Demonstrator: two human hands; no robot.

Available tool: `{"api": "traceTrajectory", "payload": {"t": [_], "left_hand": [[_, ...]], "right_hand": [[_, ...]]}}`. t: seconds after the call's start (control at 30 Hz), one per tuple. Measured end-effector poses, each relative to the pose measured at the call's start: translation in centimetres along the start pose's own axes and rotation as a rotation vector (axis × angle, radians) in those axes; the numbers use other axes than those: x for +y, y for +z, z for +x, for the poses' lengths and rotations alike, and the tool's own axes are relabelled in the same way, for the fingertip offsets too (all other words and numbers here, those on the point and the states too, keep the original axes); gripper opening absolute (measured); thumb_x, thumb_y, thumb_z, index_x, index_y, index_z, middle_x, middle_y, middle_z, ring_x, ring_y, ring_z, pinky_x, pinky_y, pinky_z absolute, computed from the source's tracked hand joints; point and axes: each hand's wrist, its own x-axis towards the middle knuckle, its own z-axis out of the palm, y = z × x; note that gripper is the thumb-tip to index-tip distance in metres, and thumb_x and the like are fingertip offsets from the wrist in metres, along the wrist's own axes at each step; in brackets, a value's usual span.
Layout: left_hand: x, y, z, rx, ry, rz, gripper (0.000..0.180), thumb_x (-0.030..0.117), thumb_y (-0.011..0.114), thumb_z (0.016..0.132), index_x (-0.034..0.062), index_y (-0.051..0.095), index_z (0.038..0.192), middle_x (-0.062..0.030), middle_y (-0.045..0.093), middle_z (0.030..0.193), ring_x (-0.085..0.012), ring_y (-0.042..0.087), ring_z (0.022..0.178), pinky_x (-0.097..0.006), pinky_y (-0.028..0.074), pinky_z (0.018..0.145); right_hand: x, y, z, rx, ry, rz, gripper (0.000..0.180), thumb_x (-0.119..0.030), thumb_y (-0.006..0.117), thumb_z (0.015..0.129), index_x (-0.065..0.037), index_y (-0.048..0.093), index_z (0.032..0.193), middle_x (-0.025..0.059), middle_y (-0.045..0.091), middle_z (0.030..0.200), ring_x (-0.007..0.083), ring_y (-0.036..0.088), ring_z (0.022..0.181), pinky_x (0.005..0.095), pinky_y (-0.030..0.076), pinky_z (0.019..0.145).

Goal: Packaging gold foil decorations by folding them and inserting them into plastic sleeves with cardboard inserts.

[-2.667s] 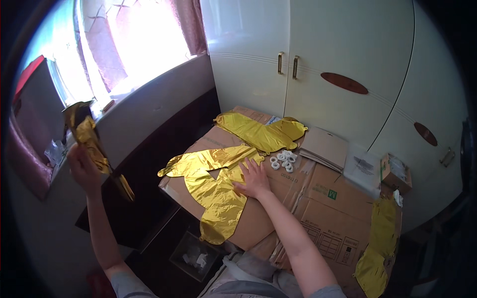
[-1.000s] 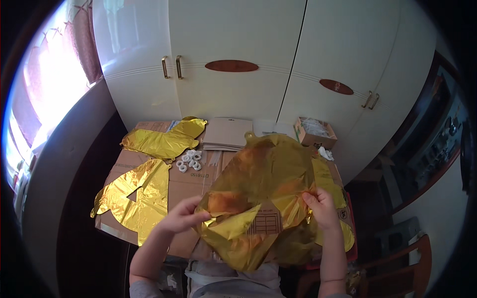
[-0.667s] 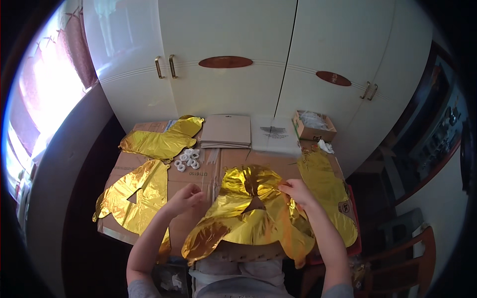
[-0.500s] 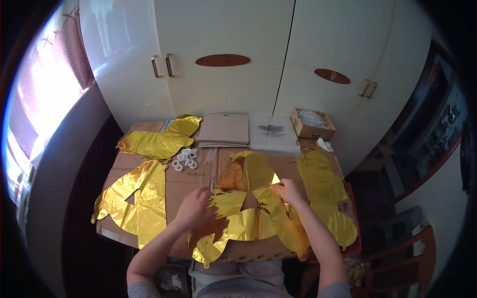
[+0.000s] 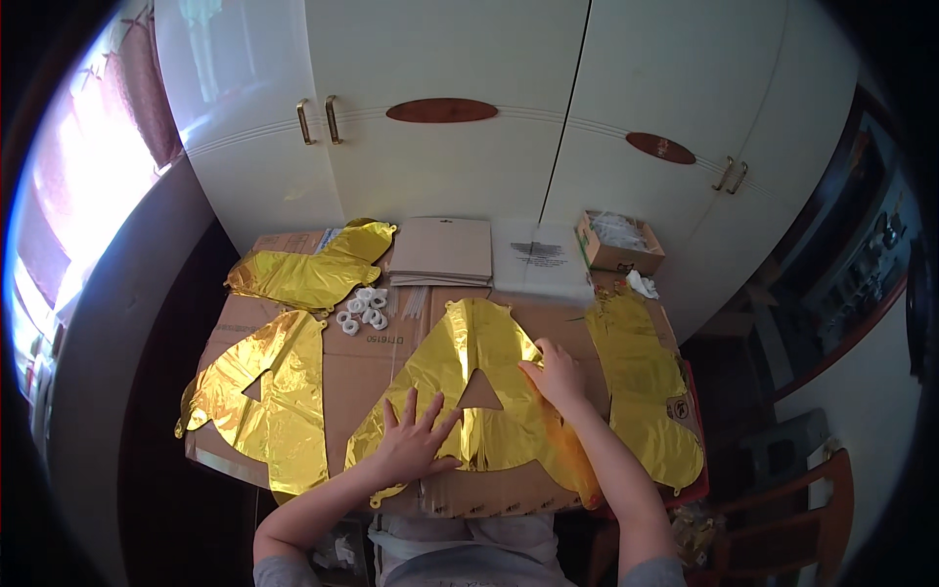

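A flat gold foil balloon shaped like a letter A (image 5: 472, 333) lies in front of me on the cardboard. My left hand (image 5: 419, 442) rests on its lower left part, fingers spread and gripping nothing. At its right edge, my right hand (image 5: 560, 377) has its fingers closed on the foil. Below that hand the right leg of the balloon is curled over, showing an orange-tinted strip. A second gold A-shaped balloon (image 5: 295, 391) lies flat to the left. Another gold foil balloon (image 5: 641, 391) is at the right, partly behind my right forearm.
A gold balloon (image 5: 318, 276) lies at the back left, near several small white ribbon rolls (image 5: 372, 315). Brown cardboard sheets (image 5: 440, 256) and clear plastic bags (image 5: 540, 262) line the back. A small box (image 5: 621, 256) and crumpled white tissue (image 5: 643, 285) stand back right. White cabinets (image 5: 440, 166) rise behind.
The middle balloon has gone from crumpled and partly raised to lying mostly flat. My left hand has come down onto it with fingers spread; my right hand stays at its right edge.
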Motion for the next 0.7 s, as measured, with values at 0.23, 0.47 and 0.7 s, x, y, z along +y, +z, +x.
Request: {"api": "traceTrajectory", "payload": {"t": [0.23, 0.47, 0.7], "left_hand": [[0.7, -0.6, -1.0, -0.054, -0.031, -0.007, 0.087, 0.066, 0.057, 0.083, 0.019, 0.03, 0.151, -0.0231, 0.025, 0.154, -0.064, 0.021, 0.134, -0.083, 0.021, 0.094], [0.9, -0.1, -1.8, 0.004, -0.036, -0.047, 0.083, 0.065, 0.058, 0.083, 0.0186, 0.035, 0.148, -0.0242, 0.027, 0.152, -0.0632, 0.021, 0.134, -0.082, 0.02, 0.095], [1.0, 0.0, -2.6, 0.02, -0.026, -0.079, 0.08, 0.063, 0.059, 0.083, 0.0191, 0.038, 0.147, -0.0229, 0.028, 0.152, -0.061, 0.022, 0.135, -0.084, 0.021, 0.093]], "right_hand": [[2.9, 1.3, 2.4, 0.285, -0.353, -0.095, 0.037, -0.025, 0.068, 0.085, -0.009, 0.057, 0.116, 0.012, 0.056, 0.119, 0.0344, 0.061, 0.1, 0.0465, 0.053, 0.077], [6.0, 0.2, 10.7, 0.202, -0.252, -0.326, 0.019, -0.01, 0.058, 0.086, -0.007, 0.058, 0.105, 0.012, 0.056, 0.104, 0.0327, 0.061, 0.094, 0.0446, 0.053, 0.079], [6.9, 0.7, 14.3, 0.24, -0.405, -0.279, 0.007, -0.011, 0.055, 0.087, -0.009, 0.061, 0.09, 0.0089, 0.058, 0.089, 0.0285, 0.061, 0.091, 0.0409, 0.053, 0.079]]}}
